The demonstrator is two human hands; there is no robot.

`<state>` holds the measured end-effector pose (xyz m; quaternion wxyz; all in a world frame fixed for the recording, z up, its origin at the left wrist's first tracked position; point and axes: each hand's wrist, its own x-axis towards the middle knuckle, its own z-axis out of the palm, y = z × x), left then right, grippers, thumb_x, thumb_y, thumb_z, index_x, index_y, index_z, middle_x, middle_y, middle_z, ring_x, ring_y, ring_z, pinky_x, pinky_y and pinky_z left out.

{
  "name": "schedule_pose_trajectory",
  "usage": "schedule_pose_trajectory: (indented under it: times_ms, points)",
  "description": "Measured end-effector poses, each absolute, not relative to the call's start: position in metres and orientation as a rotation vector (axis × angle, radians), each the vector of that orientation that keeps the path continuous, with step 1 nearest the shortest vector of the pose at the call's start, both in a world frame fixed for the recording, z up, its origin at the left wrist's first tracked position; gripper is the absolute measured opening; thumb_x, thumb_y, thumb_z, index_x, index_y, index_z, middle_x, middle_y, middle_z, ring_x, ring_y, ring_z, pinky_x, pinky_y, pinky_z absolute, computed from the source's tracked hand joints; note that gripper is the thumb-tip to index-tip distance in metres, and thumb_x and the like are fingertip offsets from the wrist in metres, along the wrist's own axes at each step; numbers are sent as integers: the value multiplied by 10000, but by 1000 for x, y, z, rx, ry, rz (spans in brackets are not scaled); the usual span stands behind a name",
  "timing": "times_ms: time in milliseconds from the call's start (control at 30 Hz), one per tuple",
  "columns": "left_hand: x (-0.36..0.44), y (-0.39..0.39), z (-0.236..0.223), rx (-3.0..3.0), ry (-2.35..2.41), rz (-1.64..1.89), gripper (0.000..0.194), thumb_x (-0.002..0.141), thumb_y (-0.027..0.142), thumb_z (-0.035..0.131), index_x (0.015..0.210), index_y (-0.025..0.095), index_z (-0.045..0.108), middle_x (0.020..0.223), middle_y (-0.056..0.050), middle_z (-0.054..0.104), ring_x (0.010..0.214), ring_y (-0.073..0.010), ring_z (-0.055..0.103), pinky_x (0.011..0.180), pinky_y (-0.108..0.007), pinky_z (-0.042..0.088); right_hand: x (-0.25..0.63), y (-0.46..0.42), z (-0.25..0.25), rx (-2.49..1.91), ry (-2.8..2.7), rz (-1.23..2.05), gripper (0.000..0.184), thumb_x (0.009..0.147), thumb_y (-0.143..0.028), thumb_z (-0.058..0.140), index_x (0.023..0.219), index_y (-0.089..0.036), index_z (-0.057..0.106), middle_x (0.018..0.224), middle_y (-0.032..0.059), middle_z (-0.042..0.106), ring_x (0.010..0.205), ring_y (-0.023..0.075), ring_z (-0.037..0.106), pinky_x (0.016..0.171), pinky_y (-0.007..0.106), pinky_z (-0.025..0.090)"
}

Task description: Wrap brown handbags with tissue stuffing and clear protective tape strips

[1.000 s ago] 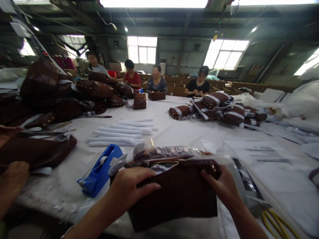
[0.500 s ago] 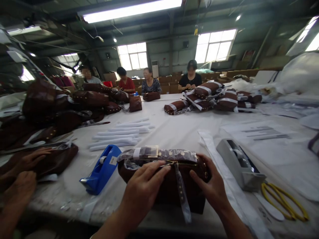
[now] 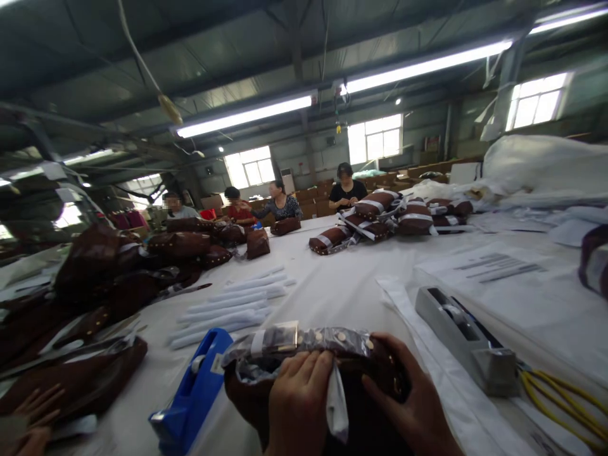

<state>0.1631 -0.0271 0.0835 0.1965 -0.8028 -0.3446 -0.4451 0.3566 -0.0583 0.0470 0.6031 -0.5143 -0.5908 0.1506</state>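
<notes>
1. Between the two hands in the head view, that's where the bag (image 3: 249, 399) sits, right under the left fingers and against the right ones.

2. Left hand (image 3: 301, 396): fingers curled and bunched tight at the bag's mouth. Tips are hidden, so can't tell what they've pinched; a pale strip (image 3: 337, 405) hangs just right of them.

3. Right hand (image 3: 408, 399): spread fairly wide around the right end, thumb on the near side, fingers over the top. Looks like a proper hold.

4. What could go wrong, imo: if the left fingers tug while the right grip goes slack, the soft bag could skew or tip. Filmy wrap on the band (image 3: 327, 339) just beyond the left fingers might snag or tear if caught in a pull.

5. Mouth points up, gaping left of the left fingers. Long axis runs roughly left-right, hand to hand.
</notes>
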Motion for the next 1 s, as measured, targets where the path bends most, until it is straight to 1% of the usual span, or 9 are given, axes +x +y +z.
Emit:
schedule_pose_trajectory:
  times_ms: [100,233,367,500,633,700,800,900,1000]
  points:
    - [162,-21,73,-2205,-942,-1289,326,1021,262,356,1021,196,675,852,-47,756,769,-203,704,701,-320,491,351,-61,48,-1222,-1347,348,561,788,-451,712,1273,-261,504,1140,46,718,1037,237,708,815,264,607]
    - [158,-18,67,-2182,-861,-1403,236,1002,214,427,1023,207,662,828,-14,747,746,-168,703,728,-291,500,346,-62,53,-1322,-1453,242,626,735,-472,752,1278,-278,511,1090,29,731,933,235,735,778,292,620]
    - [145,-29,72,-2209,-970,-1437,168,945,148,508,970,212,661,853,-2,735,791,-160,703,762,-275,516,340,-66,60,-1340,-1511,123,472,801,-435,717,1212,-284,543,1039,15,735,862,204,741,728,269,618]
    - [123,-36,76,-2167,-1080,-1422,172,900,103,591,1009,212,669,894,5,743,860,-157,699,841,-279,511,332,-76,69,-1339,-1485,120,348,849,-381,669,1170,-290,570,993,-3,732,824,182,732,726,246,600]
    - [99,-29,66,-2008,-1262,-1501,94,914,206,613,957,215,697,886,0,747,845,-164,696,823,-295,527,332,-81,78,-1366,-1498,170,269,843,-333,645,1104,-286,605,911,-16,733,751,183,723,701,250,586]
    - [89,-25,60,-1928,-1362,-1532,111,918,274,625,959,210,706,891,-13,748,820,-176,695,788,-310,536,334,-80,81,-1384,-1505,201,247,832,-337,648,1072,-288,613,874,-19,735,717,189,719,665,254,580]
    - [79,-21,57,-1865,-1464,-1558,135,917,293,634,957,188,711,900,-32,747,813,-186,695,770,-320,542,336,-77,83,-1399,-1531,228,233,833,-384,646,1044,-289,623,856,-6,741,709,214,719,635,278,578]
    - [79,-20,57,-1885,-1453,-1603,114,909,268,644,949,183,710,879,-30,743,810,-180,694,786,-314,547,337,-73,83,-1445,-1534,176,311,846,-427,652,1119,-285,612,929,21,746,764,246,726,667,330,594]
    - [86,-24,53,-1995,-1357,-1634,111,908,209,638,998,198,704,905,-22,750,830,-163,702,807,-294,554,332,-75,86,-1369,-1513,-99,464,864,-363,665,1303,-275,542,1261,93,658,1071,308,677,895,449,574]
